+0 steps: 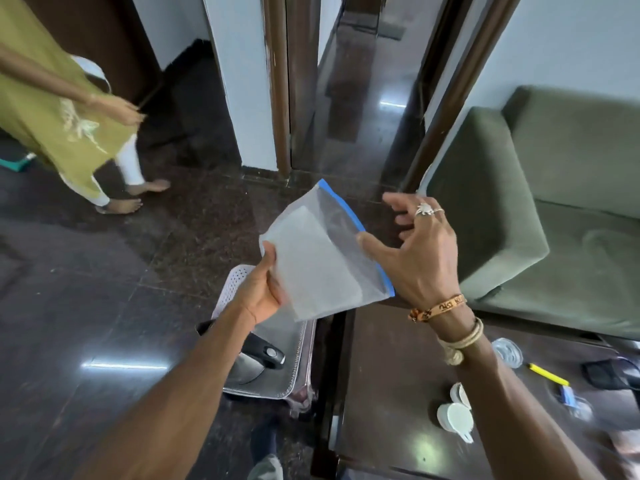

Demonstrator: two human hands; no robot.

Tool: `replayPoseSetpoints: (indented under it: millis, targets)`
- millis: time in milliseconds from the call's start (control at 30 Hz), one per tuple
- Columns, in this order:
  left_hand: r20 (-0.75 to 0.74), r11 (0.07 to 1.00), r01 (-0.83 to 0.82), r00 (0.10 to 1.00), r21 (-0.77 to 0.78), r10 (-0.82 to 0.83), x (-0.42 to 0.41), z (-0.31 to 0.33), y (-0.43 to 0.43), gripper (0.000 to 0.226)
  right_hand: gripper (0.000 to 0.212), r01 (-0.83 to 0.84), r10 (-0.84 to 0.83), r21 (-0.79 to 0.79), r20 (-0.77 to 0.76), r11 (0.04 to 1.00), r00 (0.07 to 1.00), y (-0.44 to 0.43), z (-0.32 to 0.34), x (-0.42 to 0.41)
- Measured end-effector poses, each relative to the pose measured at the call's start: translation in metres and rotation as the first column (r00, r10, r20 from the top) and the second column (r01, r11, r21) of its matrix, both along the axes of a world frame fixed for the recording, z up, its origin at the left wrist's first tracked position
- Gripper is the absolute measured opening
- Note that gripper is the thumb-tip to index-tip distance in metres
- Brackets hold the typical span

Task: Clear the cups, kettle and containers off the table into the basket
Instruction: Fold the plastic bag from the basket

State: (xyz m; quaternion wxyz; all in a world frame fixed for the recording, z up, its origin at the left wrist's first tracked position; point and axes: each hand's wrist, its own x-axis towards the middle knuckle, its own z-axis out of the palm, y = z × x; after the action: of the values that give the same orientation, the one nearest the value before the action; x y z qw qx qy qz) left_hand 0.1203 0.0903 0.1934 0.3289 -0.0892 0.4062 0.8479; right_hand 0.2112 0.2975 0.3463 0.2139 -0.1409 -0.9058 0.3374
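item: translucent container with a blue rim [322, 258], held in the air beyond the table's left edge, above the floor.

grip: left hand [266, 289] pinches the container's lower-left corner, thumb on top and fingers curled beneath. right hand [422, 258] is spread wide and holds nothing. its thumb tip is at or just beside the blue rim; actual contact cannot be told.

orientation: the blue rim faces right, toward the right hand. the long axis tilts from the left hand's corner up and away toward the far right.

destination: white perforated basket [232, 282] on the floor beside the table's left edge, directly under the left hand. a steel kettle [247, 374] with a black handle already lies in it.

key relation: the basket is straight down from the grip. the left hand is nearer to it, so lowering looks like a one-hand job, with the kettle handle to be avoided.

remaining on table [388, 368]: white cups [454, 415] near the middle, a clear lid [507, 352] further right.

judged progress: partway.
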Motion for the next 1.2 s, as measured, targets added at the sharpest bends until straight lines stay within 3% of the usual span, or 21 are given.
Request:
replayPoseSetpoints:
  millis: [67, 100, 167, 233, 367, 500, 667, 800, 933, 1000, 1100, 1200]
  targets:
    - [0.012, 0.999, -0.014, 1.000, 0.043, 0.014, 0.021, 0.008, 0.016, 0.059, 0.058, -0.064, 0.092, -0.215, 0.122, 0.974, 0.988, 0.008, 0.016, 0.016]
    - [0.017, 0.998, -0.012, 1.000, 0.067, 0.010, 0.029, 0.011, 0.025, 0.060, 0.047, -0.109, 0.149, -0.278, 0.130, 0.955, 0.980, 0.012, 0.021, 0.024]
    - [0.027, 0.993, -0.011, 1.000, 0.121, 0.008, 0.044, 0.014, 0.040, 0.064, 0.022, -0.183, 0.212, -0.276, 0.079, 0.944, 0.974, 0.014, 0.033, 0.039]
    - [0.057, 0.987, -0.005, 0.998, 0.159, -0.004, 0.055, 0.012, 0.055, 0.067, 0.020, -0.247, 0.260, -0.225, 0.028, 0.942, 0.965, 0.011, 0.043, 0.052]
    - [0.178, 0.980, 0.095, 0.976, 0.176, -0.127, 0.076, 0.004, 0.082, 0.074, 0.017, -0.355, 0.355, 0.000, -0.022, 0.935, 0.935, 0.004, 0.054, 0.067]
    - [0.146, 0.945, 0.152, 0.969, 0.290, -0.201, 0.088, 0.010, 0.102, 0.063, 0.017, -0.413, 0.423, 0.198, -0.007, 0.889, 0.906, 0.009, 0.054, 0.076]
    - [0.084, 0.922, 0.190, 0.969, 0.337, -0.231, 0.090, 0.023, 0.110, 0.086, 0.024, -0.313, 0.391, 0.504, -0.055, 0.805, 0.919, 0.017, 0.051, 0.081]
    - [0.086, 0.937, 0.122, 0.984, 0.326, -0.158, 0.092, 0.024, 0.112, 0.086, 0.019, -0.177, 0.360, 0.741, -0.093, 0.648, 0.928, 0.021, 0.050, 0.084]
    - [0.055, 0.963, 0.068, 0.995, 0.262, -0.085, 0.099, 0.032, 0.118, 0.092, 0.018, -0.215, 0.331, 0.848, 0.049, 0.485, 0.942, 0.022, 0.048, 0.092]
    - [0.050, 0.970, 0.056, 0.996, 0.237, -0.070, 0.101, 0.032, 0.119, 0.093, 0.023, -0.307, 0.271, 0.805, 0.190, 0.507, 0.944, 0.018, 0.048, 0.094]
    - [0.044, 0.978, 0.068, 0.996, 0.197, -0.079, 0.103, 0.029, 0.120, 0.093, 0.012, -0.358, 0.150, 0.690, 0.344, 0.629, 0.927, 0.014, 0.045, 0.094]
    - [0.034, 0.978, 0.083, 0.995, 0.191, -0.091, 0.107, 0.029, 0.120, 0.089, 0.033, -0.446, 0.232, 0.472, 0.445, 0.760, 0.865, 0.021, 0.046, 0.093]
